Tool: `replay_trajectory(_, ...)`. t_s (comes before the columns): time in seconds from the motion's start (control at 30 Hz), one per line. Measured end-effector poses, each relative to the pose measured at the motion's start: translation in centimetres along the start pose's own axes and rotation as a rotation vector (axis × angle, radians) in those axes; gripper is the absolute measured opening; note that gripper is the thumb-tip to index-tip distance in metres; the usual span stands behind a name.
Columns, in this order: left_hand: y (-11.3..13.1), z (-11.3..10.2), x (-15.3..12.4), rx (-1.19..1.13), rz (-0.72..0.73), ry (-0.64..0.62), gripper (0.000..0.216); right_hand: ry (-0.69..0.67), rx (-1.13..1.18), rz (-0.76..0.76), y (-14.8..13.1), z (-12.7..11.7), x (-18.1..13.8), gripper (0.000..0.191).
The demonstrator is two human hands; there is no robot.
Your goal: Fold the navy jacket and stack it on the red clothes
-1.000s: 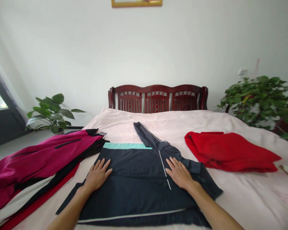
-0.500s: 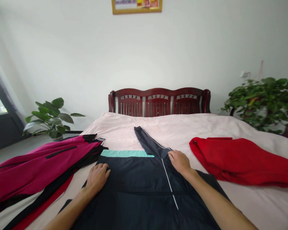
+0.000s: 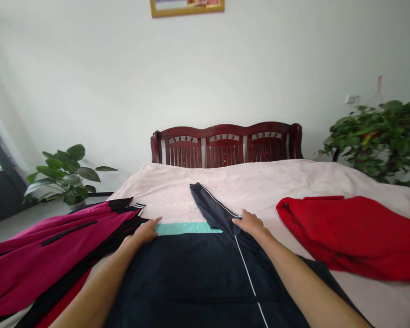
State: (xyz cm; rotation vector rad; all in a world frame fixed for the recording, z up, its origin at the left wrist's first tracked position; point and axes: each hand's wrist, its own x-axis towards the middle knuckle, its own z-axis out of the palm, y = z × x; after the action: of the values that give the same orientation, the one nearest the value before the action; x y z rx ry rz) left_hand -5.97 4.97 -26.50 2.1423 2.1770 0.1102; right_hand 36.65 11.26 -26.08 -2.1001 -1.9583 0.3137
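A dark navy jacket [image 3: 191,278] lies spread in front of me, with a teal band [image 3: 187,228] along its far edge and white piping down its right part. Its sleeve [image 3: 210,202] stretches away over the sheet. At the band's left corner, my left hand [image 3: 146,232] grips the cloth, one finger reaching past the edge. My right hand [image 3: 251,222] is closed on the jacket where the sleeve meets the folded body. The undersides of both hands are hidden.
A pink-sheeted bed [image 3: 171,196] carries everything. Magenta and black clothes [image 3: 64,246] lie at left, a folded red garment [image 3: 348,232] at right. Behind are a dark wooden headboard [image 3: 225,143] and potted plants at left [image 3: 66,171] and right [image 3: 379,136].
My left hand has moved forward from the jacket's left side to the teal band's corner. My right hand has shifted slightly, still at the sleeve. The view has tilted a little.
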Motion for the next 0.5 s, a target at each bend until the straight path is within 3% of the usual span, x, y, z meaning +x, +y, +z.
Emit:
replay_trajectory(0.13,0.0,-0.8,0.0,-0.018,0.010,-0.002,0.053,-0.029,0.122,0.004,0.2,-0.2,0.9,0.042)
replay_trajectory(0.27,0.5,-1.5,-1.7,-0.025,-0.019,0.082,0.023,-0.009,0.318,-0.139,0.8,-1.5,0.0,0.024)
replay_trajectory(0.4,0.5,-1.9,-5.9,-0.058,-0.023,0.163,0.019,0.016,0.638,-0.278,2.3,-3.4,-3.2,0.029)
replay_trajectory(0.5,0.4,-1.7,-10.1,-0.098,0.043,0.168,0.017,-0.107,0.895,-0.309,4.2,-3.8,-6.6,0.027)
